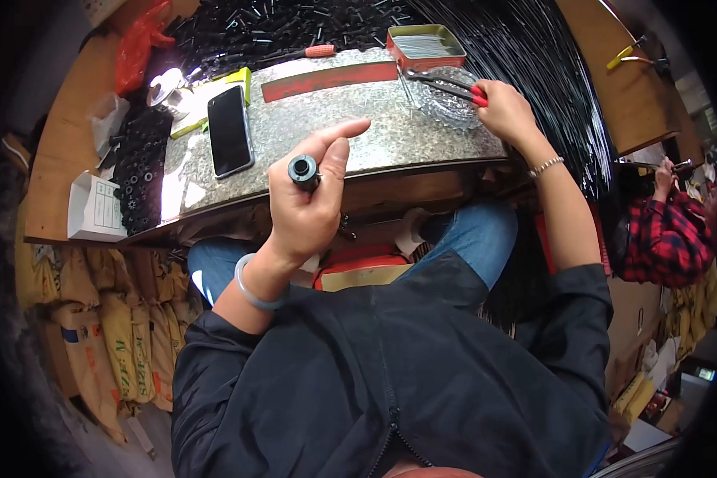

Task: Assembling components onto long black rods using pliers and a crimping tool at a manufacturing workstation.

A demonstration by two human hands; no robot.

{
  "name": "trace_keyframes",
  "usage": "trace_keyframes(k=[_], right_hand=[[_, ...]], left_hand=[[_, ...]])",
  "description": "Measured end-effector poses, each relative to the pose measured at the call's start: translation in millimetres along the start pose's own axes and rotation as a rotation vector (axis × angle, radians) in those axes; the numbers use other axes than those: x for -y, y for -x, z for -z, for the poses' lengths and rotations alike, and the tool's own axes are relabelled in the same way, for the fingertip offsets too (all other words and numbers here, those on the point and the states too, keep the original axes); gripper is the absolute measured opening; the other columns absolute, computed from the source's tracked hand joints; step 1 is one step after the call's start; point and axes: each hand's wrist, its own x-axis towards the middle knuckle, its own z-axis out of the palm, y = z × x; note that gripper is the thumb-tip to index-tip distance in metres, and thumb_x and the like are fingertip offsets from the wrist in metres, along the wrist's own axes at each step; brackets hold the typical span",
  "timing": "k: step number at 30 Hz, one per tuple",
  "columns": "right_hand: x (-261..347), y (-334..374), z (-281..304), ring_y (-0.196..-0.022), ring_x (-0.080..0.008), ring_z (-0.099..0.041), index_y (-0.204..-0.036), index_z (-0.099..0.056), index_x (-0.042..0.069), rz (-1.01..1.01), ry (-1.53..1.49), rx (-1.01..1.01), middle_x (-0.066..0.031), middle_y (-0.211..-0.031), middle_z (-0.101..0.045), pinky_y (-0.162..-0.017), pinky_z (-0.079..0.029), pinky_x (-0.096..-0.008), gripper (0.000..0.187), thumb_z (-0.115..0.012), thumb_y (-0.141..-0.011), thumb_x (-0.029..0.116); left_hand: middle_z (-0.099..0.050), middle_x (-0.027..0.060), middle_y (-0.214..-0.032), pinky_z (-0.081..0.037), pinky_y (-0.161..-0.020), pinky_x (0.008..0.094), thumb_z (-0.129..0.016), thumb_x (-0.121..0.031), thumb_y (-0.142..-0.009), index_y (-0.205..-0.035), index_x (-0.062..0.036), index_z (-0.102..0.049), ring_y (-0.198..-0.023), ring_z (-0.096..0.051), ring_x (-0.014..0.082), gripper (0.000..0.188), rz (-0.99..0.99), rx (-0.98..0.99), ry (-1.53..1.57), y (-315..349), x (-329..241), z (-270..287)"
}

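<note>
My left hand [304, 209] is closed around a black cylindrical part [303, 169], its round hollow end facing up and the index finger stretched out past it. This hand is raised in front of the near edge of the worktop [295, 127]. Over at the right, my right hand [505, 111] grips red-handled pliers [442, 82], whose jaws point left. Beneath the pliers lies a crumpled clear plastic dish or bag [450, 111]; its contents are hard to make out. Just behind is a red open tin [427, 60] with thin metal rods in it.
A phone [230, 131] and a red flat strip [331, 80] lie on the worktop. Black parts [279, 28] are heaped behind, with an orange-handled tool [320, 51]. Long dark rods [534, 80] fill the right; a white box [95, 207] stands left. A person in plaid [668, 239] works at far right.
</note>
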Motion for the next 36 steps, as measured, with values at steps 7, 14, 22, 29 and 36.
trace_keyframes(k=[7, 14, 22, 29, 36], right_hand=[[11, -10, 5, -0.082, -0.0319, -0.062, -0.083, -0.063, 0.005, -0.138, 0.137, 0.211, -0.0153, -0.083, -0.065, -0.069, -0.047, -0.0412, 0.026, -0.066, -0.077, 0.03], [5, -12, -4, -0.076, -0.0312, -0.061, -0.081, -0.061, 0.007, -0.136, 0.081, 0.089, -0.0127, -0.075, -0.063, -0.064, -0.047, -0.04, 0.02, -0.065, -0.078, 0.027], [44, 30, 14, -0.056, -0.0085, -0.044, -0.084, -0.059, 0.0, 0.11, -0.569, -0.321, -0.0034, -0.065, -0.054, -0.054, -0.039, -0.0227, 0.009, -0.062, -0.082, 0.008], [115, 71, 30, -0.053, -0.0208, -0.049, -0.079, -0.063, 0.006, 0.758, -0.701, -0.659, -0.0054, -0.06, -0.053, -0.05, -0.037, -0.0315, 0.015, -0.072, -0.067, 0.005], [125, 80, 13, -0.057, -0.0123, -0.048, -0.092, -0.063, 0.0, 0.739, -0.989, -0.506, -0.0054, -0.066, -0.056, -0.051, -0.036, -0.0231, 0.019, -0.071, -0.074, 0.001]], left_hand=[[-0.052, -0.0001, -0.066, -0.035, -0.053, 0.0207, -0.05, -0.005, -0.089, -0.104, -0.0003, -0.063, -0.06, -0.041, 0.004, 0.02, 0.029, 0.032, -0.006, -1, -4, -4], [-0.052, -0.0006, -0.064, -0.035, -0.051, 0.0208, -0.05, -0.004, -0.089, -0.104, -0.0001, -0.063, -0.058, -0.041, 0.0033, 0.02, 0.02, 0.045, 0.022, 0, -3, -4], [-0.042, -0.009, -0.054, -0.023, -0.042, 0.0171, -0.047, -0.012, -0.094, -0.11, 0.0003, -0.061, -0.046, -0.032, -0.002, 0.025, -0.046, 0.097, 0.005, 1, 2, -11], [-0.067, 0.0159, -0.089, -0.048, -0.069, 0.0243, -0.053, -0.005, -0.088, -0.102, 0.0057, -0.062, -0.08, -0.062, 0.0124, 0.02, -0.075, 0.118, 0.081, 8, -3, -21], [-0.066, 0.0135, -0.086, -0.047, -0.07, 0.0234, -0.052, -0.005, -0.088, -0.1, 0.0054, -0.062, -0.079, -0.061, 0.0121, 0.018, 0.034, 0.091, 0.097, 18, -11, -11]])
